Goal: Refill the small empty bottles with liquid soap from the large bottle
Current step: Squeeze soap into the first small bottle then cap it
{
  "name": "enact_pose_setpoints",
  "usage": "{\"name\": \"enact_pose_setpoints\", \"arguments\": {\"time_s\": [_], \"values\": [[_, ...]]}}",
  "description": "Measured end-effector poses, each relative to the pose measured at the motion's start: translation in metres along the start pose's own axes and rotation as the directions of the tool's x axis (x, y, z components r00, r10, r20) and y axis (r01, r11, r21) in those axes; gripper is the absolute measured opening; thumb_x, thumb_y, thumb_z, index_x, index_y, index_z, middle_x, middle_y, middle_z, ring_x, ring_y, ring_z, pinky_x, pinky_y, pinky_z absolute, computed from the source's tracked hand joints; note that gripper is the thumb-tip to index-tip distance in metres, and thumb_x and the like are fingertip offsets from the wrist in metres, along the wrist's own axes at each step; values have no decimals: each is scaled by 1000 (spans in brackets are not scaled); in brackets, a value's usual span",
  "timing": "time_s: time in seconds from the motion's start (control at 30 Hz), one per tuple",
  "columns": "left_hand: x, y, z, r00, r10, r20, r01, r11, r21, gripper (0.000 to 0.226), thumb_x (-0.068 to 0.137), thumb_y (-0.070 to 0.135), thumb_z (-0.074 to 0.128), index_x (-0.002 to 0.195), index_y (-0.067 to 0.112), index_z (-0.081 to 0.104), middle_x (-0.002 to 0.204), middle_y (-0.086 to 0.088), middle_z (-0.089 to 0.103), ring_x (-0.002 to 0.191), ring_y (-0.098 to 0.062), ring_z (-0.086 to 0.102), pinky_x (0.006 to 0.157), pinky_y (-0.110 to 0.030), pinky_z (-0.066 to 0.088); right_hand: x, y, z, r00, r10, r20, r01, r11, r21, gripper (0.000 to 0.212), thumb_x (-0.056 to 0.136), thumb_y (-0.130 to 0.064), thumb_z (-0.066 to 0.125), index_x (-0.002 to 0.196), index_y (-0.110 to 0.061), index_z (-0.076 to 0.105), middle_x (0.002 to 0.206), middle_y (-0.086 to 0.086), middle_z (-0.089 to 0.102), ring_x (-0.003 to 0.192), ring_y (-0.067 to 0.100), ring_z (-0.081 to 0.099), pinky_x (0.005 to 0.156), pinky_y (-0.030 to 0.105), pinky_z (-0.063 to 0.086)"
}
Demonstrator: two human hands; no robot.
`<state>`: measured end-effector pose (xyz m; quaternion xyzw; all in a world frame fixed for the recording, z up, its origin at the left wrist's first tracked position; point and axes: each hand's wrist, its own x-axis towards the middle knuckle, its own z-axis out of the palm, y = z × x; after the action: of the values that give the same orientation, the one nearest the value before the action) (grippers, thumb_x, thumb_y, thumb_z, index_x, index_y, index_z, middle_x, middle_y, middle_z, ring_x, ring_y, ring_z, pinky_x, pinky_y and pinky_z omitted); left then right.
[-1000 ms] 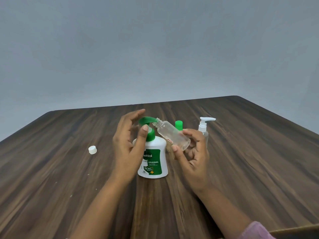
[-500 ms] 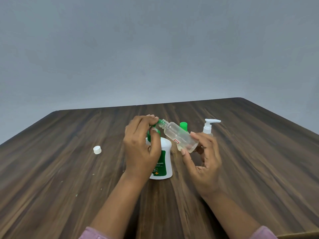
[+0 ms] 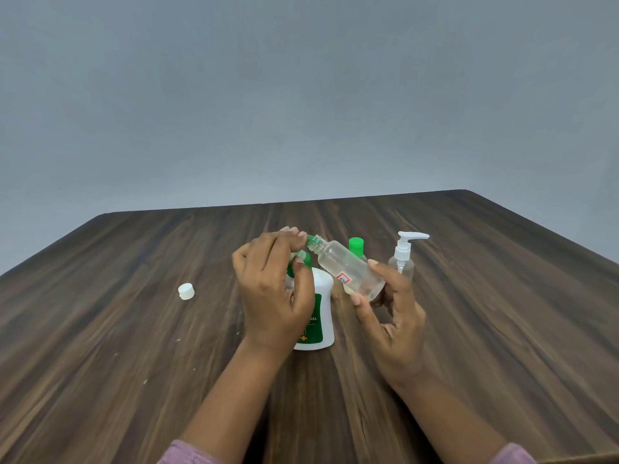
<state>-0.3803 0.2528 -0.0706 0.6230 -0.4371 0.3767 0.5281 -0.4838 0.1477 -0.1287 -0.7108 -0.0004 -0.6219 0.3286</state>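
The large white soap bottle point(image 3: 323, 303) with a green label and green pump head stands at the table's middle. My left hand point(image 3: 273, 293) curls over the pump head, fingers on top and thumb against its neck. My right hand point(image 3: 390, 316) grips the base of a small clear bottle point(image 3: 346, 267), tilted with its open mouth at the pump spout. A little pale liquid lies at its bottom. Behind it stand a green-capped bottle point(image 3: 355, 246), mostly hidden, and a clear pump bottle point(image 3: 403, 259).
A small white cap point(image 3: 186, 291) lies on the dark wooden table point(image 3: 134, 329) to the left of my hands. A plain grey wall rises behind the table's far edge.
My left hand went from open beside the pump to curled down over its head. The small bottle's mouth stays at the spout, and both hands shifted slightly with the camera.
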Motion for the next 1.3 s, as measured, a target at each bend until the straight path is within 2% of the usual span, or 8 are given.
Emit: {"name": "enact_pose_setpoints", "arguments": {"time_s": [0.1, 0.17, 0.43, 0.53, 0.67, 0.97, 1.17, 1.3], "values": [[9, 3, -6, 1000, 14, 26, -14, 1000, 2, 26, 80, 12, 43, 88, 6, 67, 94, -1, 68, 91, -10, 57, 83, -30, 39, 2, 3, 0, 999, -51, 19, 51, 999, -3, 32, 90, -22, 61, 121, -22, 50, 96, 9, 61, 81, 16, 63, 70, 28, 55], [11, 5, -10, 999, 22, 36, -23, 1000, 9, 27, 81, 12, 43, 90, 6, 68, 96, -1, 68, 94, -9, 57, 83, -31, 42, 3, 2, 0, 998, -61, 27, 61, 998, 16, 34, 91, -26, 61, 122, -26, 47, 97, 11, 57, 77, 15, 61, 71, 25, 54], [8, 3, -9, 997, 9, 74, -8, 1000, -7, 34, 82, 13, 42, 102, 2, 67, 104, -6, 65, 94, -16, 61, 77, -38, 53, 6, 1, -2, 998, -66, -25, 67, 996, 62, 23, 98, -37, 50, 120, -31, 53, 101, -1, 56, 72, 25, 62, 64, 32, 54], [3, 3, -4, 999, 26, 34, -26, 1000, -11, 32, 78, 11, 42, 94, 2, 69, 99, -5, 67, 96, -13, 58, 79, -38, 50, 5, -2, -1, 999, 2, -46, 2, 997, 83, 32, 96, -39, 52, 128, -38, 46, 107, -16, 57, 76, 18, 64, 67, 25, 54], [-4, -2, 3, 999, 39, -8, -39, 999, 4, 31, 76, 7, 43, 90, 2, 69, 97, -6, 69, 96, -13, 59, 84, -29, 42, 3, -1, -1, 999, 39, -36, -36, 997, 70, 34, 92, -28, 54, 124, -21, 47, 108, -24, 51, 82, 9, 59, 68, 20, 50], [10, 2, -9, 995, 93, 35, -96, 992, 84, 29, 78, 10, 43, 88, 5, 69, 96, -1, 70, 94, -12, 60, 84, -27, 37, 4, -1, -2, 1000, 22, -19, -23, 1000, -14, 37, 98, -40, 46, 126, -16, 47, 105, -4, 52, 92, 7, 56, 76, 17, 47], [26, 7, -14, 990, 85, 113, -101, 985, 142, 26, 75, 12, 40, 77, 8, 65, 80, 1, 66, 73, -10, 50, 73, -29, 36, 3, -1, 0, 998, 62, -26, -62, 998, -2, 34, 98, -44, 46, 127, -25, 47, 101, 2, 53, 74, 21, 58, 64, 34, 54], [10, 3, -5, 996, 52, 72, -60, 991, 122, 26, 76, 9, 40, 79, 7, 66, 81, -1, 66, 75, -12, 54, 72, -26, 34, 4, -3, 0, 998, 42, -39, -42, 999, -4, 29, 99, -39, 45, 122, -22, 49, 98, 1, 53, 77, 7, 56, 68, 17, 47]]}}
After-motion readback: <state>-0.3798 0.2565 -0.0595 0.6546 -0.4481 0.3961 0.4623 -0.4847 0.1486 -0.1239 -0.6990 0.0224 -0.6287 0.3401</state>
